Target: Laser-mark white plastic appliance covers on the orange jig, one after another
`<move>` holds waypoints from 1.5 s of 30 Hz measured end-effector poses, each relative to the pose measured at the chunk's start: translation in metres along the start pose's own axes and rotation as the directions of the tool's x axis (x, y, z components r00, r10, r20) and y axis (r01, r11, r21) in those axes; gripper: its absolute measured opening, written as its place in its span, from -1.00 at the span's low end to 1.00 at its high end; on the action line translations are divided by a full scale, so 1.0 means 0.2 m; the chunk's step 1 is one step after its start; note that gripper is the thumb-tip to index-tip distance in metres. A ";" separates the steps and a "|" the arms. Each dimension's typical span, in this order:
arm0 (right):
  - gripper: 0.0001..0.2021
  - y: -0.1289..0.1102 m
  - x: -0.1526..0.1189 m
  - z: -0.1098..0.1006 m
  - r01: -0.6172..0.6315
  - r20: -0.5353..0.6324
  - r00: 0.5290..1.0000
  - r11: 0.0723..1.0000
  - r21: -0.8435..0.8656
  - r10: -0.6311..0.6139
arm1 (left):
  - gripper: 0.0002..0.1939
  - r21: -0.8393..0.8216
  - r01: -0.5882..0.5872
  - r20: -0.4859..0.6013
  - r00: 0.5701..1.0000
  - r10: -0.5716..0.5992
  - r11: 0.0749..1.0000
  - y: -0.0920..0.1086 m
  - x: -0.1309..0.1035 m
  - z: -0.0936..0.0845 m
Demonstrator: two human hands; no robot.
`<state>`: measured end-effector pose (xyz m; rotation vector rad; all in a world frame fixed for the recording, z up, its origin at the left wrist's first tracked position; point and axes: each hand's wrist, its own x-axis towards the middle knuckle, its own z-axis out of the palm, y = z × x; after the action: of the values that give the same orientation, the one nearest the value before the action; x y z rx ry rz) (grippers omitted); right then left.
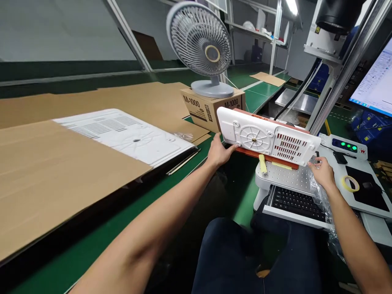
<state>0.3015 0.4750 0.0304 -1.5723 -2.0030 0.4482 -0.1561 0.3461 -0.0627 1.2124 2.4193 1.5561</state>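
A white plastic housing panel [263, 136] with a round ribbed centre and vent slots lies on an orange fixture [263, 154] atop a white perforated machine platform [286, 177]. My left hand [219, 151] grips the panel's left edge. My right hand [320, 171] touches its right lower edge, with clear plastic wrap [321, 200] under the wrist. A second white panel [128, 134] lies flat on cardboard sheets [45, 163] on the green belt to the left.
A grey desk fan [203, 45] stands on an M-1000 carton [208, 107]. A black keyboard [294, 202] sits in a tray under the platform. To the right are a tape roll [350, 183], a mouse pad, a box with green lights [347, 145] and a monitor [375, 83].
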 end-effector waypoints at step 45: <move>-0.38 1.11 -0.70 0.08 -0.099 -0.130 0.985 0.991 0.093 0.110 | -0.64 0.581 -0.239 0.621 0.748 -0.235 0.778 -0.63 -1.56 0.42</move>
<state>0.4873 0.3995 -0.1381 -1.6150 -1.7827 0.4501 0.0209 0.1940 -0.3180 1.4921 2.4052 0.1120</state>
